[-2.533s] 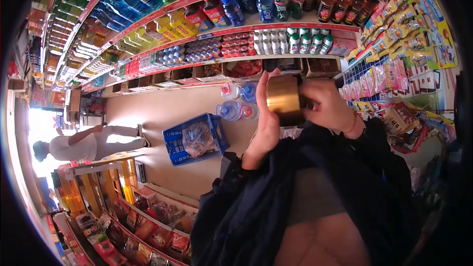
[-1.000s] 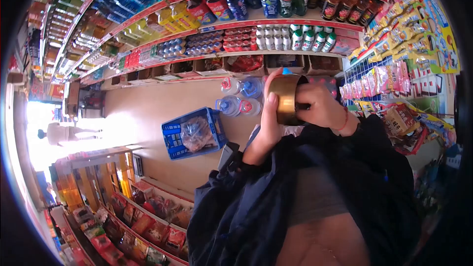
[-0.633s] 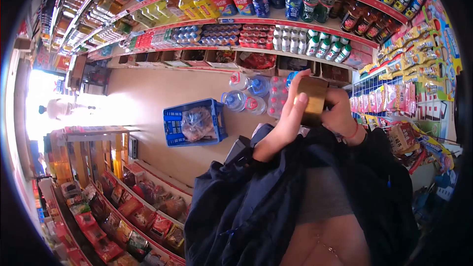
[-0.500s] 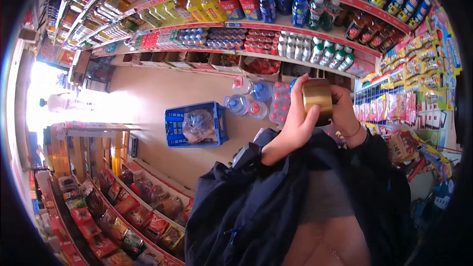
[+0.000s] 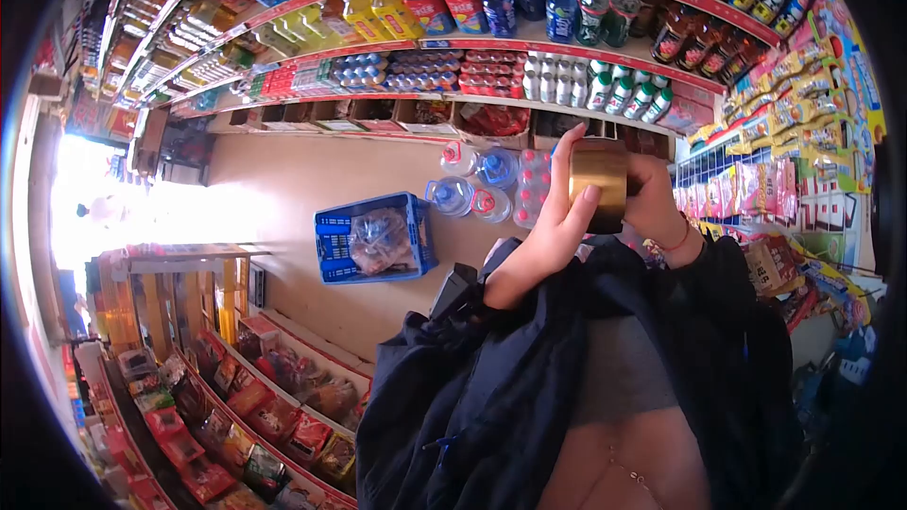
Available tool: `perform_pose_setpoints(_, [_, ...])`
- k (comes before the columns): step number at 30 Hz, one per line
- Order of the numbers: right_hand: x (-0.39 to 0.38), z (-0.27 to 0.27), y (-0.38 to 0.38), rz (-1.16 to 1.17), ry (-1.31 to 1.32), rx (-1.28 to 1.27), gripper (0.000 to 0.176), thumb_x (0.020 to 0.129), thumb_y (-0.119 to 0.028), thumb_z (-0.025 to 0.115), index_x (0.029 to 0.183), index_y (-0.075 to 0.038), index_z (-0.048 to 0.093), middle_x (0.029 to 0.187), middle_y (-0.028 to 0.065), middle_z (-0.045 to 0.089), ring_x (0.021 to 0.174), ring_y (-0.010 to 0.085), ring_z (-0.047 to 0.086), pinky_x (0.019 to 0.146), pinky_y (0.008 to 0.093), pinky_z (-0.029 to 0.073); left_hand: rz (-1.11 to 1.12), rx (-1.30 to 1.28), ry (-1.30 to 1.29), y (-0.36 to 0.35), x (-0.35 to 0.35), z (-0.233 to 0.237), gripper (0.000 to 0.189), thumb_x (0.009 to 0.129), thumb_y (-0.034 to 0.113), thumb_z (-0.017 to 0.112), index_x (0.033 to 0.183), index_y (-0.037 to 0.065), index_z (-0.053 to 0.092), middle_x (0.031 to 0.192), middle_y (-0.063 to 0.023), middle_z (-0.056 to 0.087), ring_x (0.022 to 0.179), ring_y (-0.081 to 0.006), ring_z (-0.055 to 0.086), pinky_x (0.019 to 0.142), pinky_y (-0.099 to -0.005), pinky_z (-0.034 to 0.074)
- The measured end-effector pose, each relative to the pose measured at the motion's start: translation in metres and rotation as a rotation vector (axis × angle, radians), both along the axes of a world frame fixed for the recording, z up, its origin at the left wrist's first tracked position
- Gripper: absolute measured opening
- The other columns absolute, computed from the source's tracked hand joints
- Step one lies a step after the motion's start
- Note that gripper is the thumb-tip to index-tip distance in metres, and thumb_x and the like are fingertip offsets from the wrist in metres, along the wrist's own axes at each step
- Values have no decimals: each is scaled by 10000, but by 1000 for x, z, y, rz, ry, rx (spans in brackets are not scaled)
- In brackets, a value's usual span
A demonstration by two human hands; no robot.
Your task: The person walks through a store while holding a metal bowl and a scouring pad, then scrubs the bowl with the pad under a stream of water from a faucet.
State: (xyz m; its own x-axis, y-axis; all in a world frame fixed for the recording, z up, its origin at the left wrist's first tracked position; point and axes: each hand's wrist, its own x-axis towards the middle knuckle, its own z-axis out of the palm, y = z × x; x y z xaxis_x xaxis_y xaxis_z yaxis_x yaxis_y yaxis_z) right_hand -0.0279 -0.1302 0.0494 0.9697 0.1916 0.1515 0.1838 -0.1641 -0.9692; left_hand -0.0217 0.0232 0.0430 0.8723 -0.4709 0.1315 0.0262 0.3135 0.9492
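Note:
Both my hands are raised in front of my chest around a shiny gold-coloured cylinder [image 5: 597, 181], squat like a tin or a wide roll; its exact kind I cannot make out. My left hand [image 5: 559, 217] grips its left side, with the thumb lying across the front and a finger pointing up past the rim. My right hand [image 5: 654, 196] is closed against the dark right side, and its fingertips are partly hidden there.
On the floor stand a blue crate [image 5: 373, 276] with a plastic bag [image 5: 380, 241] inside, large water jugs [image 5: 452, 196] and a bottle pack [image 5: 534, 184]. Drink shelves [image 5: 444, 45] run across the back, hanging snack packets [image 5: 756, 191] are at right, and packaged-food shelves [image 5: 255, 397] are at lower left.
The cylinder and both hands have shifted slightly left in view. More of the cylinder's gold side faces me, and my left thumb sits higher on it. My grip stays on it.

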Motion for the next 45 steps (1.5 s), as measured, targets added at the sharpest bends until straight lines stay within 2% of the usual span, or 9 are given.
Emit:
perform_pose_setpoints(5, [-3, -9, 5, -77, 199, 330, 291, 723, -17, 658, 1008, 10, 601, 912, 47, 650, 849, 92, 580, 732, 249, 478, 134, 151, -401, -1, 3, -14, 753, 814, 295, 511, 1348, -52, 110, 1329, -222, 224, 1252, -326, 252, 1041, -394, 186])
perform_pose_setpoints(10, [-1, -2, -3, 90, -206, -123, 245, 646, -43, 651, 891, -44, 642, 884, 142, 631, 792, 266, 628, 673, 323, 476, 70, 145, -331, 7, 10, 0, 665, 839, 232, 460, 1358, -27, 135, 1333, -200, 271, 1244, -294, 294, 1029, -374, 215])
perform_pose_setpoints(13, [-2, -9, -13, 132, -316, -311, 223, 646, -61, 663, 867, -44, 638, 826, 127, 632, 753, 265, 621, 647, 336, 473, 33, 106, -210, 4, 7, -2, 616, 885, 235, 409, 1376, -4, 124, 1340, -181, 280, 1246, -260, 295, 1026, -356, 218])
perform_pose_setpoints(21, [-5, -2, -1, -181, 31, 86, 262, 608, -52, 662, 866, -21, 628, 782, 135, 617, 703, 270, 598, 626, 325, 459, 45, -19, -308, -9, -3, -13, 703, 887, 364, 416, 1384, 0, 77, 1335, -178, 287, 1227, -262, 315, 1022, -366, 224])
perform_pose_setpoints(30, [0, 0, -6, 177, -513, -331, 247, 642, -66, 666, 885, -44, 630, 808, 139, 624, 737, 281, 613, 656, 339, 469, 18, -2, -243, 6, 6, -5, 690, 879, 385, 401, 1365, -17, 121, 1360, -187, 270, 1237, -281, 316, 1022, -384, 229])
perform_pose_setpoints(35, [-5, 0, 8, -33, 2, 48, 266, 671, -87, 685, 930, -52, 636, 820, 131, 631, 711, 241, 624, 633, 302, 471, 80, -40, -336, 1, 0, -18, 759, 844, 441, 459, 1362, -6, 130, 1365, -205, 245, 1255, -299, 280, 1026, -406, 211])
perform_pose_setpoints(39, [-1, 12, 11, -22, 117, 195, 278, 659, -98, 695, 930, -62, 644, 829, 110, 637, 703, 227, 622, 637, 295, 469, 220, 119, -591, 6, 9, -25, 788, 832, 471, 470, 1359, -7, 131, 1372, -216, 223, 1257, -306, 267, 1023, -416, 213])
perform_pose_setpoints(41, [2, 16, 5, 135, -187, -130, 250, 665, -96, 684, 908, -62, 642, 845, 105, 636, 699, 234, 621, 637, 295, 468, 188, 21, -564, 9, 13, -22, 786, 834, 479, 458, 1358, -7, 131, 1377, -220, 215, 1245, -308, 283, 1019, -421, 219])
perform_pose_setpoints(45, [4, 13, 2, 174, -392, -305, 217, 672, -94, 672, 880, -46, 633, 850, 112, 634, 696, 240, 618, 631, 297, 463, 107, -80, -373, 8, 9, -7, 785, 839, 487, 440, 1361, -10, 127, 1374, -222, 218, 1227, -299, 310, 1012, -418, 231])
